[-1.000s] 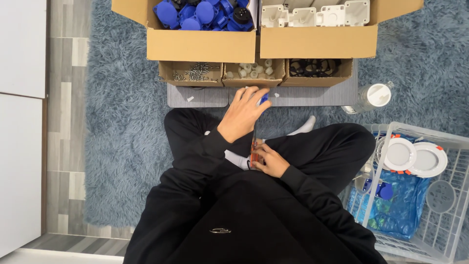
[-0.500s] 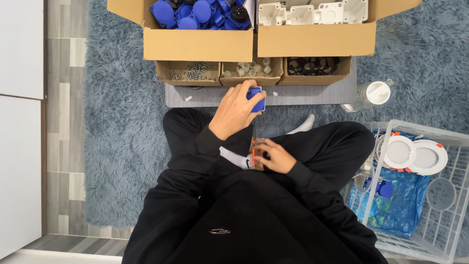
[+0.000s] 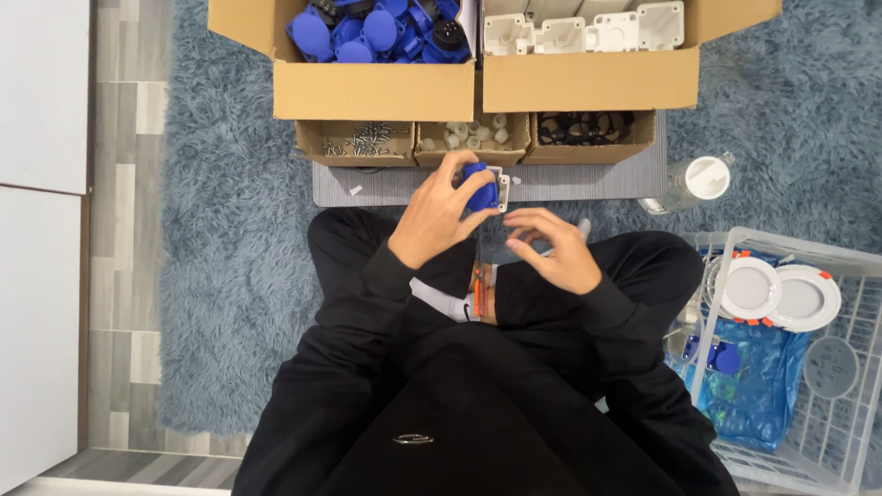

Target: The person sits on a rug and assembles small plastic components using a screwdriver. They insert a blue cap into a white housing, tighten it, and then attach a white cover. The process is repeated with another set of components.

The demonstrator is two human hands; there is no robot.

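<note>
Above the crossed legs, the left hand [image 3: 439, 213] clamps its fingers on a blue-and-white plastic socket part [image 3: 483, 186], while the right hand [image 3: 549, 248], fingers loosely apart and empty, sits just beside and below it.

- I see my left hand [image 3: 439, 213] gripping a blue plug part [image 3: 480, 186] with a white piece against it, over the grey mat [image 3: 588, 182].
- My right hand [image 3: 551, 248] hangs open just beside it, holding nothing.
- An orange-handled tool [image 3: 479, 292] lies in my lap.
- Small boxes of screws [image 3: 356, 141] sit just beyond.
</note>
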